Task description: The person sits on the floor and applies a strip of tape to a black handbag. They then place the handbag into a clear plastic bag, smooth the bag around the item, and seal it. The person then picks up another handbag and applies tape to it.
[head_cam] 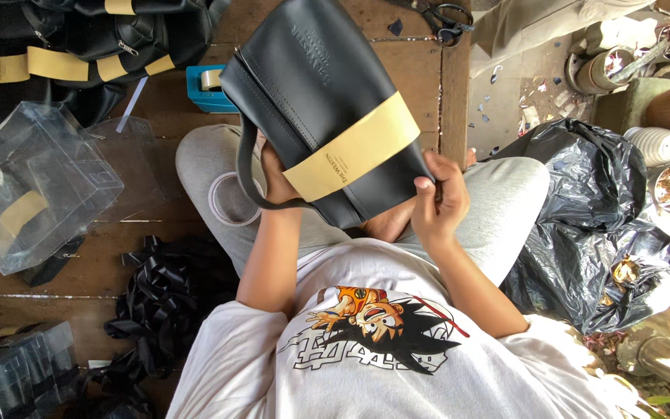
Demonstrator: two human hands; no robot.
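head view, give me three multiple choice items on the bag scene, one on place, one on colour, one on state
1. Where does the tape roll lie?
A. on the person's leg
B. inside the clear box
C. on the bin bag

2. What colour is the band round the bag?
A. red
B. tan
C. green

3. How is the bag held?
A. by both hands
B. by one hand only
C. by no hand

Answers:
1 A, the roll rests on the grey trouser leg beside the left hand.
2 B, the paper band is tan against black leather.
3 A, the left hand is under the band and the right hand grips the bag's lower end.
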